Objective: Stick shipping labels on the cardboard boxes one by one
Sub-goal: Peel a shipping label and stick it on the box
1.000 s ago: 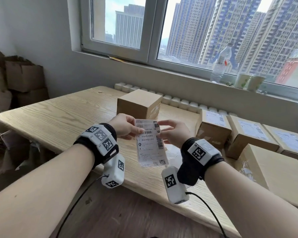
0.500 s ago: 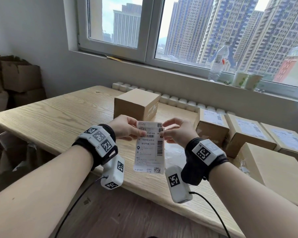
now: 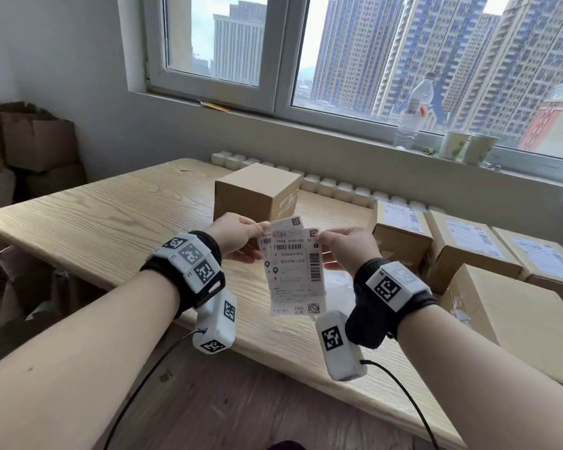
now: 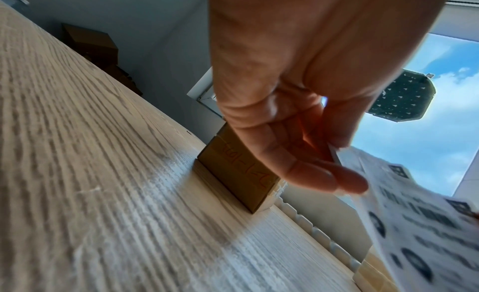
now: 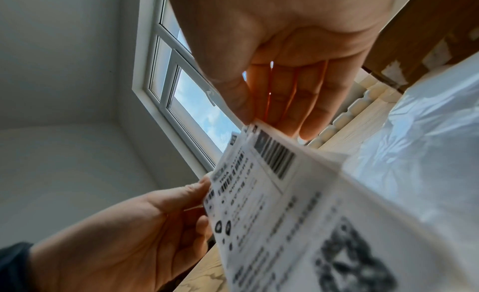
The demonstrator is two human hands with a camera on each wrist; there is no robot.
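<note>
I hold white shipping labels (image 3: 294,271) upright above the near edge of the wooden table (image 3: 95,222). My left hand (image 3: 238,235) pinches the upper left corner of the rear sheet, and my right hand (image 3: 342,248) pinches the upper right corner of the front label. The two sheets are fanned apart at the top. A plain brown cardboard box (image 3: 257,191) without a label stands on the table just behind my hands. In the left wrist view the same box (image 4: 233,173) shows past my fingers, with the labels (image 4: 414,224) at the right. The right wrist view shows the labels (image 5: 298,204) blurred.
Several cardboard boxes with labels on top (image 3: 468,241) sit in a row at the right of the table, with a larger plain box (image 3: 517,313) in front. A crumpled clear plastic sheet (image 3: 337,284) lies under my right hand. Bottle and cups stand on the windowsill (image 3: 413,112). More cartons are stacked at far left (image 3: 30,141).
What looked like one label has fanned into two sheets at the top, the front one sliding right with my right hand. Both hands have stayed near the same place.
</note>
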